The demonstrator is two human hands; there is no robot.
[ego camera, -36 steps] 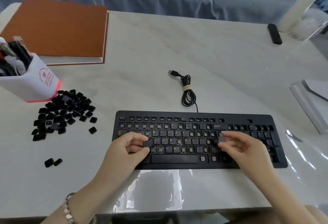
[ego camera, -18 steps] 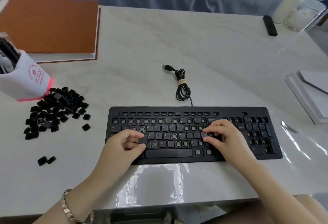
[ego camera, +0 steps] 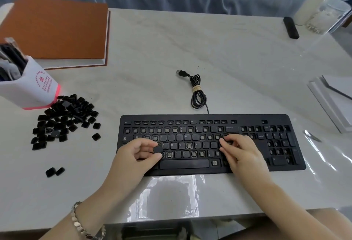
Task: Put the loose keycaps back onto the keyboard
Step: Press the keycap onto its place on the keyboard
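A black keyboard lies at the table's centre, with many key sockets bare and several caps fitted. My left hand hovers over the keyboard's left end and pinches a single black keycap between thumb and fingers. My right hand lies over the right end of the letter block, its fingers stretched flat and pressing down on the keys there; whatever is under the fingertips is hidden. A pile of loose keycaps sits on the table to the left, with two stray keycaps nearer the front.
A white pen holder stands behind the pile, and an orange notebook lies far left. The coiled USB cable sits behind the keyboard. White papers and a metal tool lie right; a bottle stands far right.
My right hand has brought its keycap down onto the keyboard, and its fingers now lie flat over the keys. The left hand still holds its keycap in about the same place.
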